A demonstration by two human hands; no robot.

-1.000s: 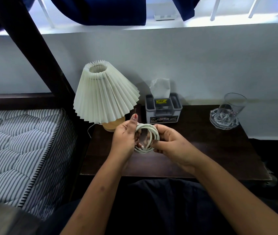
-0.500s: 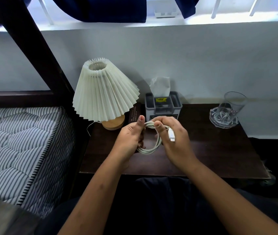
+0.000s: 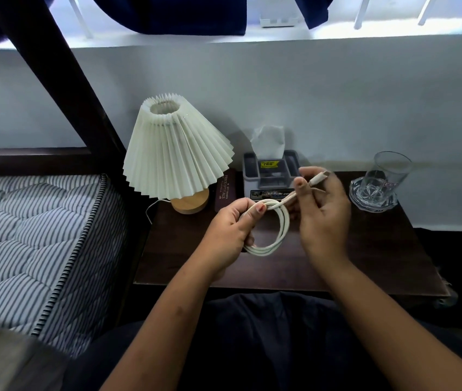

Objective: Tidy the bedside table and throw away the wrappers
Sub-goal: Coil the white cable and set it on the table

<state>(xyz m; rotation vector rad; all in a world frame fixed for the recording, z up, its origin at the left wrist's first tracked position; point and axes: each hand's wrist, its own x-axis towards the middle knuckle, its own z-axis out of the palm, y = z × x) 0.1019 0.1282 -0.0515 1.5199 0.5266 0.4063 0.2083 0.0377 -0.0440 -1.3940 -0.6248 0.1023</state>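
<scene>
My left hand is gripping the coiled cable; my right hand is pinching its plug end, pointing toward two o'clock.

Lamp left of tissue box

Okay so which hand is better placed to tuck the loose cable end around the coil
Probably the right hand: its fingers already pinch the free plug end of the white cable above the loops. The left hand is busy clamping the coil together, so it should just hold.
</scene>
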